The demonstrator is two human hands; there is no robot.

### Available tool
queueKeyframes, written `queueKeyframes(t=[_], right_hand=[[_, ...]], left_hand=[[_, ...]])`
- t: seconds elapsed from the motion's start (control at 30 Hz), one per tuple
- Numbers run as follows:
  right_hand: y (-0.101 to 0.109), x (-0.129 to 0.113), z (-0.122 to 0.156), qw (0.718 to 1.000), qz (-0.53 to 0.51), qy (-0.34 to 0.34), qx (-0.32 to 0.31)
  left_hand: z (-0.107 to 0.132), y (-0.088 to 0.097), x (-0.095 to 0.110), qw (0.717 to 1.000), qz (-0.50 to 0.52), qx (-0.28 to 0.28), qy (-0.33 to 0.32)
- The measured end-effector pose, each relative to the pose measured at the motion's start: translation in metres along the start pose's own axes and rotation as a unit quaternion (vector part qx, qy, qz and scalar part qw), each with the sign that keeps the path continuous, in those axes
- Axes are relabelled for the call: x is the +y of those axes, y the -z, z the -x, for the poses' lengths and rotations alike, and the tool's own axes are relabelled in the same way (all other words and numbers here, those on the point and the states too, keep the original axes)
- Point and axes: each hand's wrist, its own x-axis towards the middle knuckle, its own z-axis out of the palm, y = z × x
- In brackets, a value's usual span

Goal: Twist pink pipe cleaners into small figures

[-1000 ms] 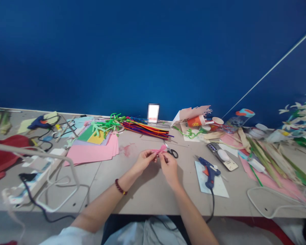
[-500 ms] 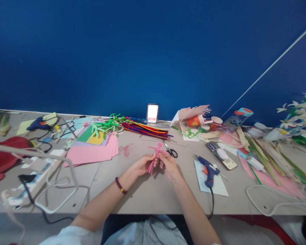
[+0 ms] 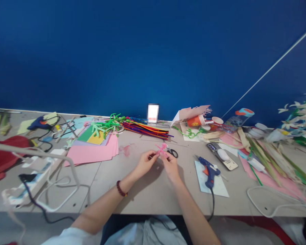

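A small figure of bent pink pipe cleaners (image 3: 163, 148) is pinched between my two hands above the middle of the table. My left hand (image 3: 146, 161) grips its left side, thumb and fingers closed. From the other side, my right hand (image 3: 170, 165) holds it with the fingertips pressed together. The figure's lower part is hidden behind my fingers. Just beyond my right hand lie scissors (image 3: 172, 152) with black handles, their blades partly covered by the figure. Farther back rests a bundle of colourful pipe cleaners (image 3: 145, 129).
To the right, a blue glue gun (image 3: 209, 170) lies on a pale sheet beside a phone (image 3: 231, 162). Pink paper (image 3: 89, 154) and green pipe cleaners (image 3: 105, 125) lie left. A white power strip (image 3: 38, 178) with cables stands far left. A lit screen (image 3: 153, 113) leans against the wall.
The pink figure has risen slightly and tilted away, so its dangling legs no longer show below my hands. Both hands have shifted a little, the left one turning over more.
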Motion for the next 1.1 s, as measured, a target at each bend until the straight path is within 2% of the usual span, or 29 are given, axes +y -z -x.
queueKeyframes(t=[0.07,0.1,0.17,0.27,0.47,0.53,0.63,0.7,0.8,0.9,0.97,1.03,1.1], right_hand=[[0.000,-0.002,0.000,1.000,0.002,-0.006,-0.005],[0.000,-0.001,0.000,1.000,-0.005,-0.022,-0.005],[0.000,0.000,0.000,0.998,-0.028,-0.063,-0.004],[-0.001,0.003,0.001,0.992,-0.073,-0.101,-0.016],[-0.003,0.005,0.003,0.969,-0.158,-0.169,-0.086],[-0.005,0.006,0.004,0.966,-0.169,-0.179,-0.080],[-0.008,0.007,0.005,0.971,-0.167,-0.165,-0.033],[-0.009,0.007,0.005,0.977,-0.159,-0.143,-0.011],[-0.009,0.006,0.005,0.984,-0.130,-0.126,0.003],[-0.007,0.004,0.005,0.987,-0.102,-0.115,0.037],[-0.007,0.002,0.005,0.989,-0.098,-0.105,0.046],[-0.006,0.001,0.005,0.991,-0.091,-0.092,0.045],[-0.006,0.001,0.005,0.994,-0.070,-0.073,0.045]], left_hand=[[0.002,0.000,0.002,0.999,-0.031,-0.002,-0.032],[0.002,0.000,0.002,0.999,-0.031,-0.012,-0.023],[0.002,0.000,0.001,0.998,0.003,-0.048,0.038],[0.001,0.001,-0.003,0.981,0.098,-0.101,0.131],[0.000,0.000,-0.011,0.947,0.241,-0.131,0.169],[0.000,-0.001,-0.010,0.922,0.292,-0.154,0.200],[0.001,-0.001,-0.005,0.887,0.342,-0.181,0.252],[0.001,-0.001,-0.003,0.885,0.334,-0.184,0.266],[-0.001,-0.001,-0.004,0.936,0.235,-0.138,0.223],[0.000,-0.001,-0.008,0.991,0.052,-0.053,0.107],[0.001,-0.002,-0.010,0.997,-0.074,-0.001,0.008],[0.004,-0.004,-0.009,0.985,-0.154,0.023,-0.069],[0.006,-0.006,-0.007,0.983,-0.165,0.013,-0.076]])
